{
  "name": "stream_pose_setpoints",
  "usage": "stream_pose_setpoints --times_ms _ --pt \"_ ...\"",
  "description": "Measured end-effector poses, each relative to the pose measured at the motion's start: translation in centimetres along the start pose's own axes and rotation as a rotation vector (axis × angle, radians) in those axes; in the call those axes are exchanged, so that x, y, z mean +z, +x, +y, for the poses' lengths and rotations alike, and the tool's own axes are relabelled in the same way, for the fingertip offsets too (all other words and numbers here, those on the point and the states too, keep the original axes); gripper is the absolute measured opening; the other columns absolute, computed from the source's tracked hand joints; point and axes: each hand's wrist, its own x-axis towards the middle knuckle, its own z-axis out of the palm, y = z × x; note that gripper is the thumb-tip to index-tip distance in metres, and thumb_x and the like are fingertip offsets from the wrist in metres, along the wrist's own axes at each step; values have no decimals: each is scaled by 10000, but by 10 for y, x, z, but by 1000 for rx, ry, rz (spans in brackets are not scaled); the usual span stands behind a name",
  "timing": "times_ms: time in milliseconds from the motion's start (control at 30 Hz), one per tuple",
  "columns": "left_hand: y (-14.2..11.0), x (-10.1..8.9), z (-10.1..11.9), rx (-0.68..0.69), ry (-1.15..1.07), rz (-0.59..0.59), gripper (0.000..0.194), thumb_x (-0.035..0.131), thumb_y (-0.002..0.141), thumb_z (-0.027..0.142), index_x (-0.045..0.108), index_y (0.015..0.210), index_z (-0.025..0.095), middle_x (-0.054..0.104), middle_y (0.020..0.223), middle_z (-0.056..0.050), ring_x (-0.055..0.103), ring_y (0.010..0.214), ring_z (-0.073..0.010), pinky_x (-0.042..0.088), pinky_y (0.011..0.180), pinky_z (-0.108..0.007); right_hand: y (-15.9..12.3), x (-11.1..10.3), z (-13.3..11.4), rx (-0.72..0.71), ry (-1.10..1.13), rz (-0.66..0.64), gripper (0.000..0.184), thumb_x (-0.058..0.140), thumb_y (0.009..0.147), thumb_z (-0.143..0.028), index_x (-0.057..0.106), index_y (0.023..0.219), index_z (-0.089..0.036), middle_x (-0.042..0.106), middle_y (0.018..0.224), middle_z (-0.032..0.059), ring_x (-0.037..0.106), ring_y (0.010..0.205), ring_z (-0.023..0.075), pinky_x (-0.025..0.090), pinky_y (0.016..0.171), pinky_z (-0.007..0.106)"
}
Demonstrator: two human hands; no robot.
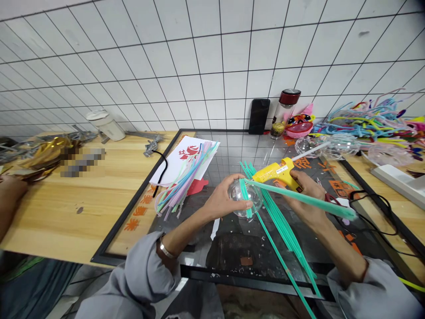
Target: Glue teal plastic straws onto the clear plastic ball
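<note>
My left hand point(223, 199) is closed round a clear plastic ball point(245, 197), its thumb pressing a teal pipe cleaner point(299, 199) onto the ball. That pipe cleaner runs off to the right past my right wrist. My right hand point(307, 195) grips a yellow glue gun point(278, 170) whose nozzle points left at the ball's top. A bundle of teal pipe cleaners point(282, 230) lies on the glass mirror panel point(232, 150) beneath both hands.
Pastel pipe cleaners point(184, 181) lie on white paper at the left. A phone point(259, 116), a red-lidded jar point(283, 113), clear balls point(332, 146) and a colourful pipe-cleaner heap point(365, 119) sit at the back right. Another person's arm point(9, 199) rests on the wooden table, far left.
</note>
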Motion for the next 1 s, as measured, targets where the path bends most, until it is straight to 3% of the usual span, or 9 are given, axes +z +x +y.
stream_pose_setpoints --times_ms 633,1000 --pt "1 0 1 24 12 3 683 834 597 285 561 1213 174 586 1270 -89 557 1180 -286 442 1059 -446 -1 -1 0 -5 6 -15 322 622 848 -485 628 961 -184 713 825 74 669 672 209 518 584 316" --pt "1 -1 0 22 12 -20 681 820 619 274 548 1238 190 587 1254 -86 553 1184 -287 453 1046 -447 -2 3 2 174 34 -53 343 625 801 -511 645 944 -199 727 856 70 674 708 225 535 641 349"
